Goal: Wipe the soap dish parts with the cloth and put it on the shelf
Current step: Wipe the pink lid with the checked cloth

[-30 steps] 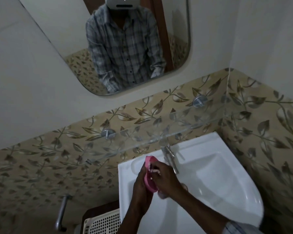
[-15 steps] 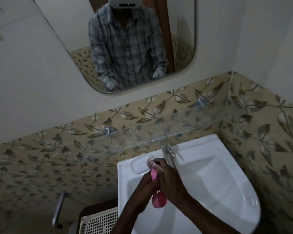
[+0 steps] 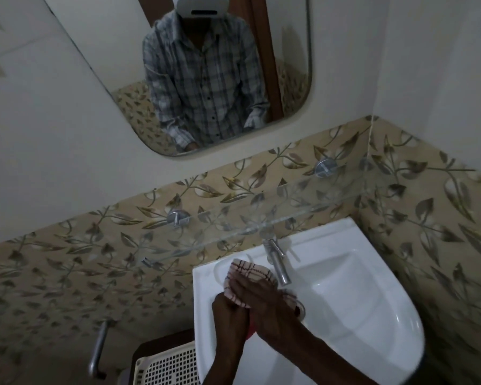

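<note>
While both hands meet over the left part of the white ceramic corner basin (image 3: 372, 315) in the lower middle of the frame, the right hand (image 3: 264, 298) lies on top with its fingers stretched flat, pressing a pale checked cloth with dark red lines (image 3: 250, 273) down against what the other hand carries. The left hand (image 3: 229, 309) sits beneath and to the left, its fingers curled up around the bundle, so both hands are closed on the cloth. Of the pink plastic soap dish part (image 3: 251, 330) only a small reddish sliver shows between the two wrists, below the cloth; the rest is wrapped or hidden, and which hand actually bears it cannot be told. The cloth's upper edge bulges above the right hand's fingers, just beside the chrome tap (image 3: 275, 259), whose spout slants down to the right of the hands.

Above the basin, a clear glass shelf (image 3: 275, 218) runs across the middle of the frame on two round metal brackets, fixed to beige wall tiles printed with brown leaves (image 3: 67, 259). A rounded mirror (image 3: 289, 79) in the upper middle reflects a person in a checked shirt. At the lower left edge stand a cream perforated plastic basket (image 3: 170, 368) and a metal bar handle (image 3: 97, 348).
</note>
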Action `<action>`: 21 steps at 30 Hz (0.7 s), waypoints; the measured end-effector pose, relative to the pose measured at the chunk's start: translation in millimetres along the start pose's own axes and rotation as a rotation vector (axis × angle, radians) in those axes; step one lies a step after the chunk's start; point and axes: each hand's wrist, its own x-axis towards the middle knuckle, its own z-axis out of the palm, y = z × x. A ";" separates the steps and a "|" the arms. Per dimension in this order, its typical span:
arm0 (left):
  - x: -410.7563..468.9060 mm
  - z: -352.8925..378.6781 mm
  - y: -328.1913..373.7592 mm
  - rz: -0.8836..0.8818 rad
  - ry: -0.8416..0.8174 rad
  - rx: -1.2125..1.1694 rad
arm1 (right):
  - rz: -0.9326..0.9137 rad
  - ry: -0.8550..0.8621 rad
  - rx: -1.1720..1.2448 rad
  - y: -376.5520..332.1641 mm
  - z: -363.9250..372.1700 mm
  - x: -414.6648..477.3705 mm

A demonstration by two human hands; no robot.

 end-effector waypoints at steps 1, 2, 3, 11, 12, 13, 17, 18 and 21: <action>-1.7 0.6 2.3 0.028 0.023 0.005 | 0.033 0.087 0.002 1.8 -3.9 -0.5; -4.6 -0.1 6.5 0.052 0.043 -0.024 | 0.069 0.141 0.043 6.3 -5.7 0.7; -7.7 -2.1 9.8 0.059 0.056 -0.073 | 0.138 0.176 0.076 8.9 -9.9 0.6; -9.2 -4.5 26.8 0.093 -0.050 -0.045 | 0.208 0.267 -0.049 12.1 -15.2 -5.1; -7.3 -6.0 29.3 0.104 -0.088 0.028 | 0.201 0.265 -0.042 15.6 -16.5 -4.0; -5.4 -8.0 33.1 0.106 -0.132 0.105 | 0.215 0.268 -0.081 17.6 -20.6 -0.8; -1.4 -5.3 37.7 0.050 -0.194 0.202 | 0.065 0.345 -0.329 16.9 -11.6 -4.5; -1.3 -3.2 35.4 0.041 -0.173 0.195 | -0.010 0.328 -0.317 13.7 -6.2 -6.9; -6.0 1.6 24.9 0.061 -0.104 0.205 | -0.010 0.256 -0.237 22.9 -5.1 -7.7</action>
